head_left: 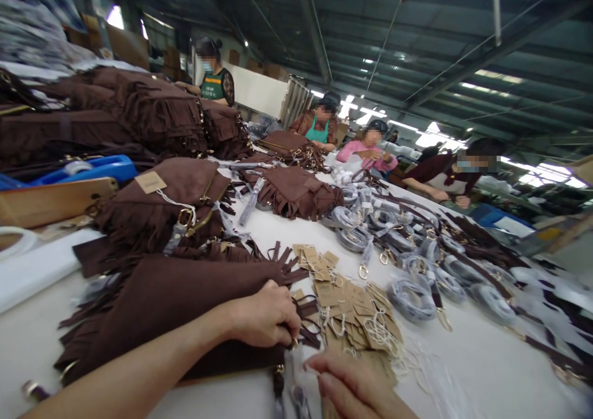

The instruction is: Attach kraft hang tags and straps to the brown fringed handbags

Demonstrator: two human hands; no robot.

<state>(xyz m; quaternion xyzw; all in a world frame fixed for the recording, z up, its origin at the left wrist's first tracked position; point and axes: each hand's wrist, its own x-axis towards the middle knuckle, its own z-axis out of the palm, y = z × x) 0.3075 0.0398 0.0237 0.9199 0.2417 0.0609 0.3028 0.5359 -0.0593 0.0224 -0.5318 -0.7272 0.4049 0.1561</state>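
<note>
A dark brown fringed bag [185, 301] lies flat on the table in front of me. My left hand [266, 317] rests on its right end, fingers curled in at the edge beside a small gold fitting. A clear plastic sleeve [296, 376] with something dark inside hangs down from that corner. At its right side is my right hand [354, 382], thumb and fingers drawn together with the tips by the sleeve; what they pinch is hidden. Just beyond both hands lies a heap of brown card tags [356, 308] with white strings.
Another fringed bag [162, 203] carries a tag [151, 182]. Bags are piled behind it, near a blue tape dispenser [88, 170]. Plastic-wrapped coiled straps [412, 295] spread over the right of the table [259, 230]. Several people work along the far side.
</note>
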